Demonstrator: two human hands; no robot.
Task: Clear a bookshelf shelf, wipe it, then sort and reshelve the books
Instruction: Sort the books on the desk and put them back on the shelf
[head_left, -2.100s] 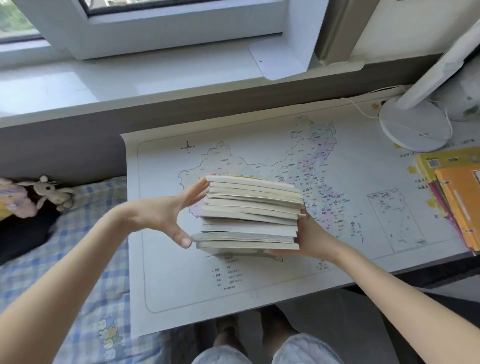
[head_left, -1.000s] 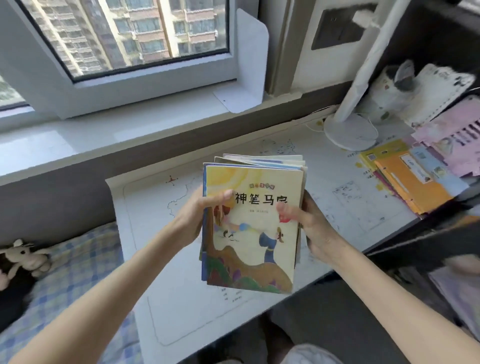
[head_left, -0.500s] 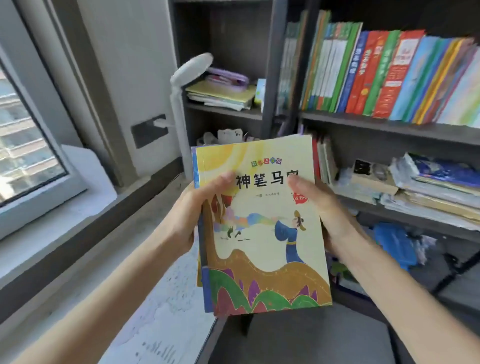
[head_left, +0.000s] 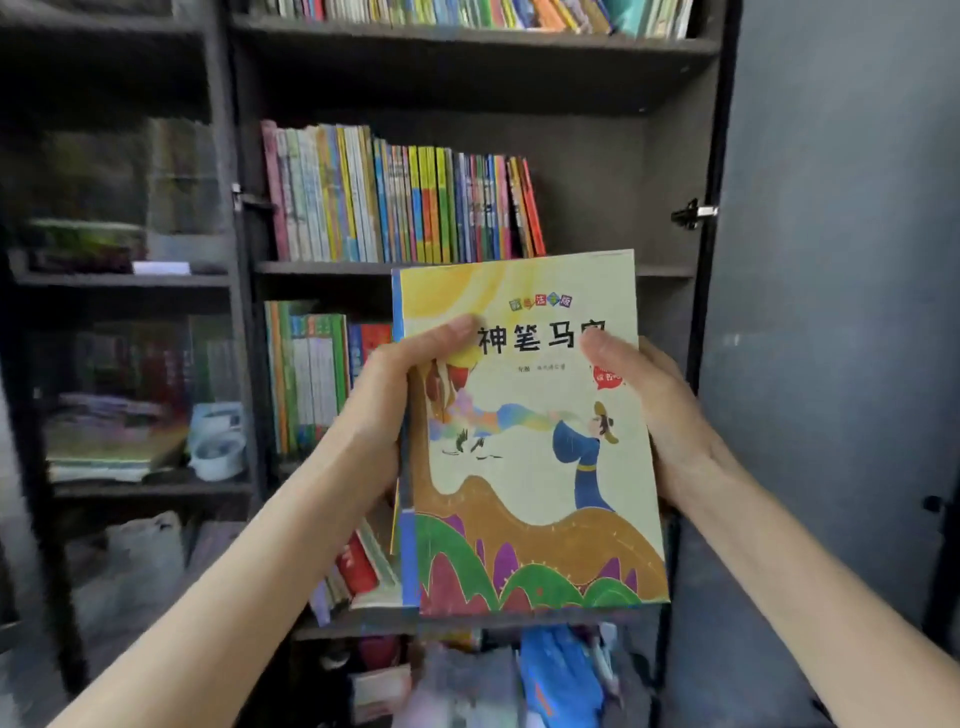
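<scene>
I hold a stack of thin picture books upright in front of a dark bookshelf. The front cover is yellow with black characters and a figure in a blue robe. My left hand grips the stack's left edge, thumb across the cover. My right hand grips its right edge, thumb on the cover too. Behind the stack, the middle shelf carries a row of upright books on its left part, with bare space to their right.
More upright books fill the shelf below, and leaning books sit lower still. The left bay holds flat piles and a white object. An open cabinet door stands at the right. Blue and mixed items lie at the bottom.
I lifted the stack off the map-covered desk, tipped it upright with the cover towards me, and turned right from the window to face the bookshelf. Both hands kept their hold.
</scene>
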